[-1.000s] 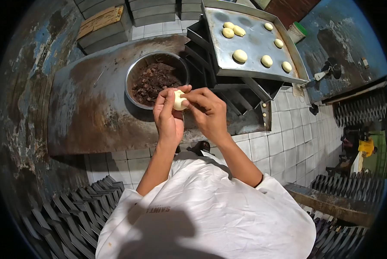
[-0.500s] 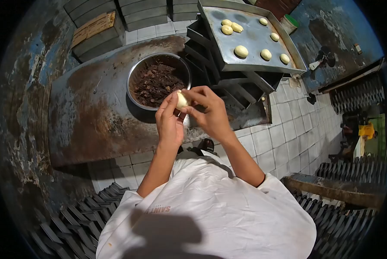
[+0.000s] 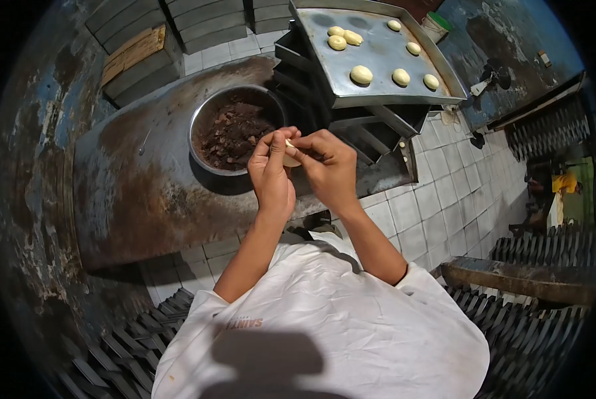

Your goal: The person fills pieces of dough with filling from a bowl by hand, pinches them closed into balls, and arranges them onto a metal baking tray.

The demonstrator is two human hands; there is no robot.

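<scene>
A pale piece of dough [image 3: 290, 160] is held between my two hands, just past the near right rim of a steel bowl [image 3: 194, 151]. My left hand [image 3: 271, 171] is closed around the dough, with the thumb on its near side. Thumb and fingers of my right hand [image 3: 329, 163] pinch the dough's edge from the other side. Most of the dough is covered by my fingers. Dark brown, crumbly filling [image 3: 231, 133] lies in the bowl.
A metal tray [image 3: 384, 58] with several dough balls [image 3: 361, 75] rests on stacked trays at the right. The bowl stands on a worn metal table [image 3: 145, 199]. A box [image 3: 141, 66] with a cardboard top and stacked metal tins stand behind. A green-lidded bucket [image 3: 436, 26] is at the back right.
The dough ball now shows less between my fingers, and my right-hand fingers have closed in on its edge. Both hands sit slightly further right relative to the bowl. The camera view has shifted a little.
</scene>
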